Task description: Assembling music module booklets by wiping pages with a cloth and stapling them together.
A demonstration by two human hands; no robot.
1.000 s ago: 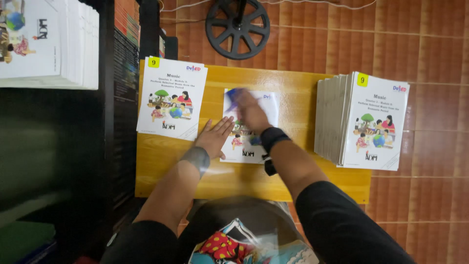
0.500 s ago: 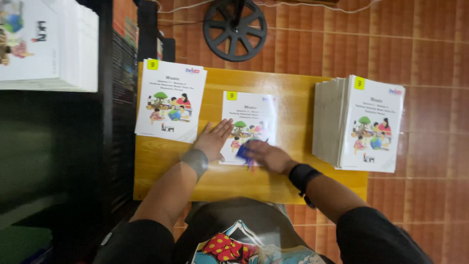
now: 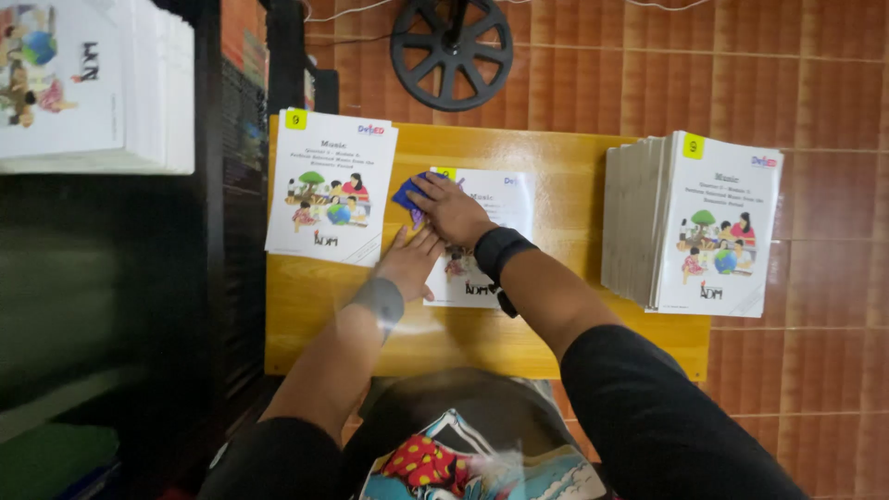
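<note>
Booklet [image 3: 491, 236] at frame centre on table [image 3: 574, 157]. Left hand [image 3: 409, 262] flat, open, pinning it; right hand [image 3: 451, 209] grips blue cloth [image 3: 407, 193]. Risk: hard pressing may crease cover or skid booklet.

Booklet [image 3: 331, 188] left; booklet stack [image 3: 694, 222] right; both on table [image 3: 574, 157]

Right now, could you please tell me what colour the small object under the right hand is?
Blue: the small object under the right hand, seen in the head view.
</note>
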